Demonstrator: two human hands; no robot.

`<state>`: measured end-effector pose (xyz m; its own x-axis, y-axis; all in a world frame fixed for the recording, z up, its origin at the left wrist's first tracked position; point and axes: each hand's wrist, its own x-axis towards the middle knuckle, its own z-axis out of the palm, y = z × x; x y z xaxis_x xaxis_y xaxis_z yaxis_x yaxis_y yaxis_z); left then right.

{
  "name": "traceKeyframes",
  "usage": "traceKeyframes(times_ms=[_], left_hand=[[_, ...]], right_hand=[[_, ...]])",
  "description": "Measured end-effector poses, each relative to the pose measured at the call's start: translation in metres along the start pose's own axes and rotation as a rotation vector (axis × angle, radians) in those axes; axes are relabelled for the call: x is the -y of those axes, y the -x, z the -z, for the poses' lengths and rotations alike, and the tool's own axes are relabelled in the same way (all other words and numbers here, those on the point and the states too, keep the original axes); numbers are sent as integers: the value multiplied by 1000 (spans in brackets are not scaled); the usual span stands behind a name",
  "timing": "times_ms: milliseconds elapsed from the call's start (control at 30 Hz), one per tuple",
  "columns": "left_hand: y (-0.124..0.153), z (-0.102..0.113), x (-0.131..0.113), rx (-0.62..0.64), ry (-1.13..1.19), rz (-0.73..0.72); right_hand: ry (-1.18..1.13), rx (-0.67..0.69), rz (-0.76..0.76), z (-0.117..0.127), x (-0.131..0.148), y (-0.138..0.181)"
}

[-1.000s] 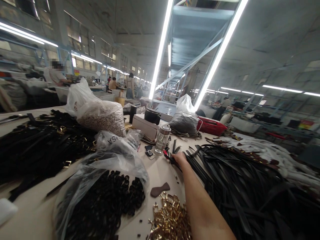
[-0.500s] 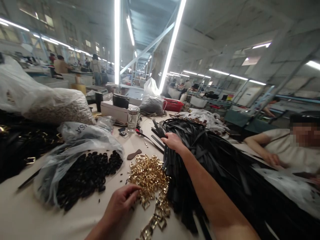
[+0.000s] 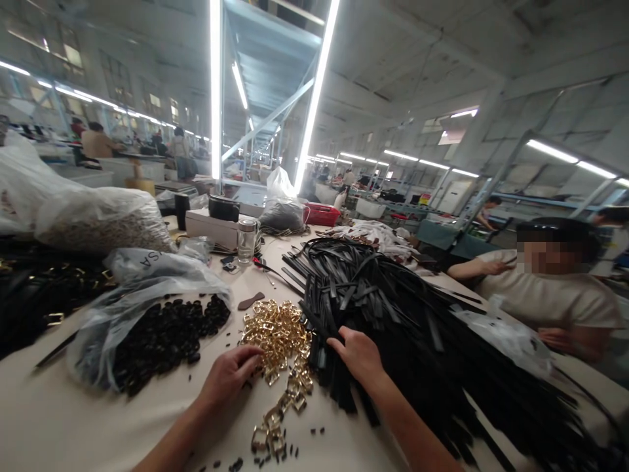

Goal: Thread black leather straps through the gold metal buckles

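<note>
My left hand (image 3: 230, 373) is at the near left edge of a heap of gold metal buckles (image 3: 280, 328). Its thumb and fingers are drawn together in a pinch at the buckles, and what they hold is hidden. To the right of the heap, my right hand (image 3: 361, 357) is closed around a black strap (image 3: 319, 328) at the near end of a large pile of black straps (image 3: 373, 282). A trail of loose buckles (image 3: 268, 436) runs from the heap toward the table's near side. Small black loops (image 3: 167, 334) spill from a clear plastic bag (image 3: 98, 334) on the left.
A lidded glass jar (image 3: 246, 241), a brown bow-shaped piece (image 3: 251, 301) and a red basket (image 3: 322, 214) lie farther back. A filled plastic sack (image 3: 105, 216) stands at the left. Across the straps on the right sits a co-worker (image 3: 545, 288) beside a crumpled plastic bag (image 3: 506, 337).
My right hand has come back from the far end of the strap pile to its near side, now with a strap. My left hand stays by the buckles. The view has turned slightly right.
</note>
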<state>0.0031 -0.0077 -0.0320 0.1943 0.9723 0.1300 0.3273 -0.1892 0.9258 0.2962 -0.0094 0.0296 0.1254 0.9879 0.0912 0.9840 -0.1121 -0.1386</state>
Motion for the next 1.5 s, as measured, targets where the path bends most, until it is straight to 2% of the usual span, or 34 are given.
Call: traceKeyframes(times_ms=[133,233,300,367,467,567,667,767,1167,1400,1500], left_hand=[[0,1,-3,-12,18,-1],[0,0,-3,-8,31,8],[0,0,-2,-15,39,18],[-1,0,-1,-41,79,29],[-3,5,-2,-105,243,53],[-7,14,-3,-199,469,103],[-10,23,-5,-276,590,144],[-12,26,-7,-328,602,161],[-11,18,-13,-334,669,273],[-8,16,-20,-291,699,323],[-4,10,-25,-238,713,336]], right_hand=[[-68,-123,-66,2,-4,2],[-410,-125,-9,10,5,4],[-736,8,99,14,19,6],[-993,204,199,15,38,7],[-1171,472,288,5,65,7],[-1244,632,324,-15,81,8],[-1261,697,306,-37,83,9],[-1234,737,279,-48,77,10],[-1209,865,295,-40,69,12],[-883,648,405,-22,75,21],[-795,491,476,-12,79,26]])
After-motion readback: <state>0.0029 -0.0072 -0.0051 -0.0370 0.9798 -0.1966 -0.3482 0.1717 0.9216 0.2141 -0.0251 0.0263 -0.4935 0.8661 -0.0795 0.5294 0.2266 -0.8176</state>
